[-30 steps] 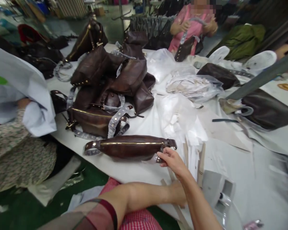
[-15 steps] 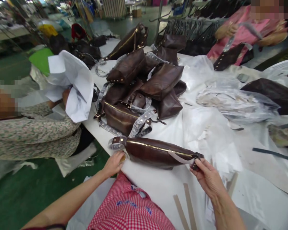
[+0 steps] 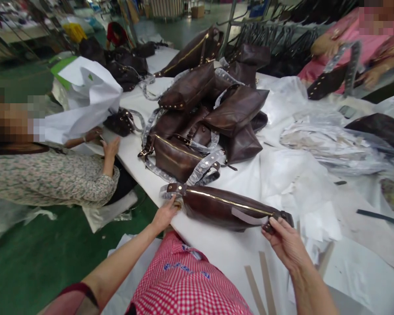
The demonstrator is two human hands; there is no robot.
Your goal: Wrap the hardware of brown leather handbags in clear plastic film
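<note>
A dark brown leather handbag lies on the white table in front of me, its gold zipper facing up. My right hand pinches the bag's right end, by the dark tab at the end of the zipper. A pale strip lies across the bag's front and runs to those fingers. At the left end, my left hand is closed beside the plastic-wrapped strap, index finger against it. Something small and tan shows at its fingertips, too small to name.
Behind the bag is a pile of similar brown handbags. A co-worker in a floral top sits at left by a large white sheet; another in pink handles a bag at back right. Plastic-wrapped papers and tan strips lie on the table.
My view has shifted slightly left; my hands keep their places at the bag's ends. The left co-worker's white sheet has tilted, and that person's hand now shows near the table edge.
</note>
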